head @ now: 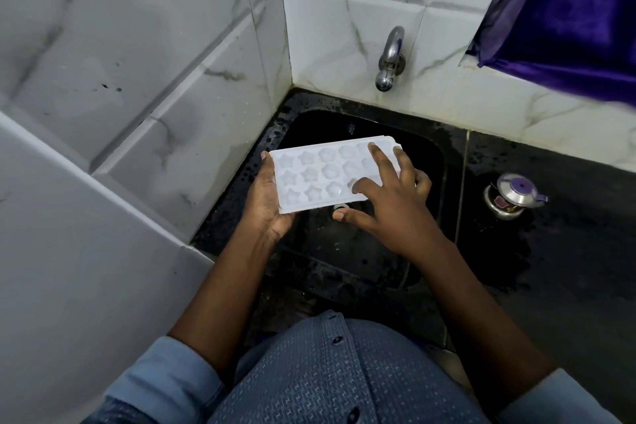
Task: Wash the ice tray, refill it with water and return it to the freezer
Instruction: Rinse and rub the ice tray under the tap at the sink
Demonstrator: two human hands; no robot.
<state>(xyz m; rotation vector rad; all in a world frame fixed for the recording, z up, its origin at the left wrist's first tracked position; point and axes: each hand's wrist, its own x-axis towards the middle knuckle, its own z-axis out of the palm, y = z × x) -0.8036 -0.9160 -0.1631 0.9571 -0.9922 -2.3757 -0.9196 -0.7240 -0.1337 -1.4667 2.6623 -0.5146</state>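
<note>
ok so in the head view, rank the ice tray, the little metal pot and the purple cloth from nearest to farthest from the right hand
1. Ice tray: nearest, touched by the spread fingers of the right hand.
2. Metal pot: next, on the dark counter to that hand's right.
3. Purple cloth: farthest, hanging at the back right.

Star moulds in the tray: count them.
6, in the tray: the two columns nearest the left hand, three each. The right hand covers the other end; more may be hidden.
</note>
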